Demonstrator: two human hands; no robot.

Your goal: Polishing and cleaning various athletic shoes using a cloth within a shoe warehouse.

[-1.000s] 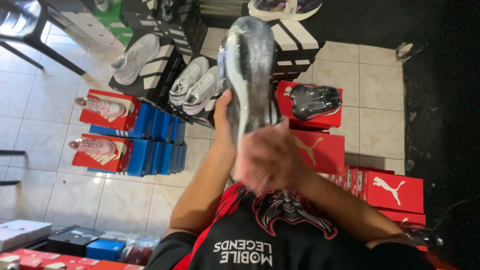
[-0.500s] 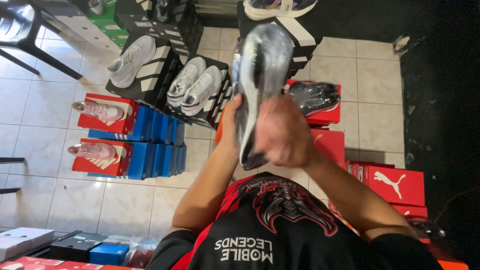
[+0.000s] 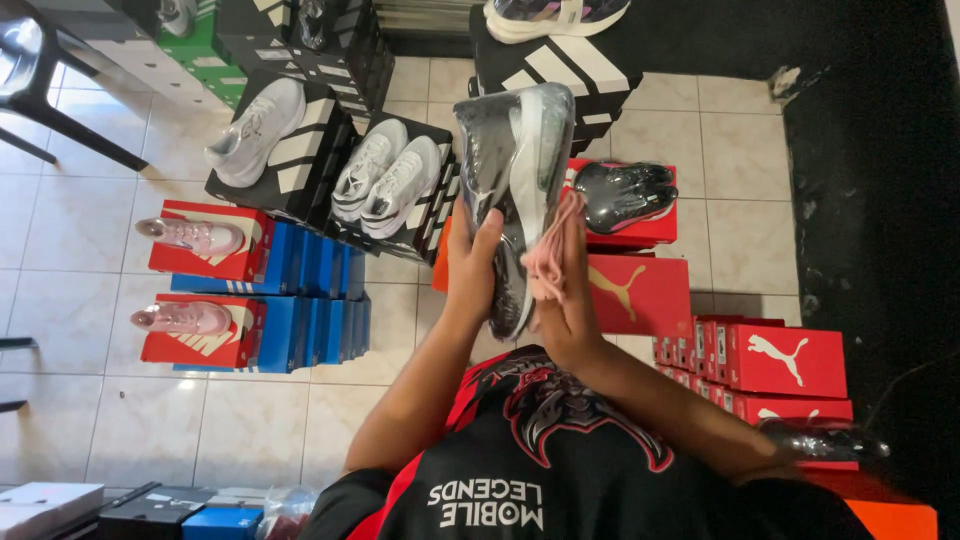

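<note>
Two hands lift one grey plastic-wrapped sneaker point(image 3: 515, 190) above the tiled floor point(image 3: 90, 400), toe pointing far. Left hand point(image 3: 472, 265) clasps its left side, fingers closed around the wrap — steadying it. Right hand point(image 3: 560, 285) grips the near right edge with a pinkish cloth point(image 3: 550, 255) pressed against it, seemingly for wiping. Beyond, to the right, a dark wrapped shoe point(image 3: 622, 195) sits on a red box point(image 3: 640, 290).
</note>
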